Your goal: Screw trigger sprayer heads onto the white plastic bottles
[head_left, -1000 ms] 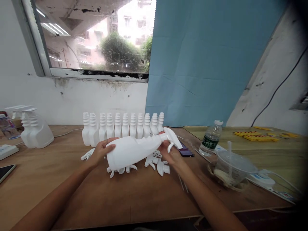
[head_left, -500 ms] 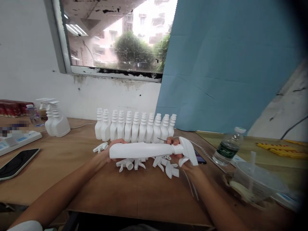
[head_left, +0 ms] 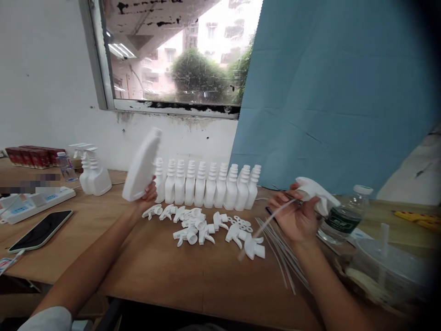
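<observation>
Left hand (head_left: 149, 195) grasping white plastic bottle (head_left: 142, 166), uncapped. Right hand (head_left: 295, 215) clasping white trigger sprayer head (head_left: 317, 193), dip tube trailing. Far row of neckless-capped white bottles (head_left: 206, 185) unfitted; two finished far left.

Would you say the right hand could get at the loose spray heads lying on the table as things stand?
Probably not straight away: the right hand already holds a spray head with tube. The path itself looks free, since the loose spray heads lie uncovered on the table, just left of that hand.

I see a wooden tabletop (head_left: 193, 280) carrying a bottle row (head_left: 206, 185) by its far edge, loose trigger heads (head_left: 206, 227) mid-surface, and a phone (head_left: 40, 230) toward its left edge.
</observation>
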A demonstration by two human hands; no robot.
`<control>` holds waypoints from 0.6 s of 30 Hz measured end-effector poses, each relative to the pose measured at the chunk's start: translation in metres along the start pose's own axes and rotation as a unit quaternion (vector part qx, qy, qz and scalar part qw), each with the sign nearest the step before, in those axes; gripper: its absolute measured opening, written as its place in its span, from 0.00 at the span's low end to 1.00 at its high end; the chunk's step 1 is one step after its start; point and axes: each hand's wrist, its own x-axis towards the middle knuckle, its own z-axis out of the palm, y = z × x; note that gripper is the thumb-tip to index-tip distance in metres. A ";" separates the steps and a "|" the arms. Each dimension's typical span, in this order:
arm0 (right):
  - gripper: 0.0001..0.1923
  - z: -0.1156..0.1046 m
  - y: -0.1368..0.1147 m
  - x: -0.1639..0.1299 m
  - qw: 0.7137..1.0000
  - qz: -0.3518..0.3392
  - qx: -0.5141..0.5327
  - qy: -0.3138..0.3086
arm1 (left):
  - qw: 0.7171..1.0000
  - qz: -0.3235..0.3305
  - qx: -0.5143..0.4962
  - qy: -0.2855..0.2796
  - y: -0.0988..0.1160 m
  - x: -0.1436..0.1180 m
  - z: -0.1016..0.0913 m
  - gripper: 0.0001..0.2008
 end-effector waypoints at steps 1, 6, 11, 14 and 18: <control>0.17 0.000 -0.001 0.002 1.000 0.016 0.013 0.002 | 0.999 0.024 -0.036 0.032 0.003 0.002 -0.007 0.15; 0.13 -0.006 -0.006 0.006 0.992 0.113 0.048 -0.002 | 0.968 0.079 -0.135 0.198 0.017 0.018 -0.043 0.19; 0.12 -0.021 -0.015 0.013 0.984 0.177 -0.001 0.019 | 0.930 0.096 -0.126 0.332 0.019 0.022 -0.072 0.18; 0.10 -0.030 -0.034 0.024 0.988 0.139 -0.052 0.036 | 0.919 0.103 -0.088 0.369 0.016 0.018 -0.082 0.14; 0.08 -0.038 -0.067 0.045 0.984 0.074 -0.144 0.077 | 0.920 0.096 0.009 0.380 0.009 0.015 -0.090 0.03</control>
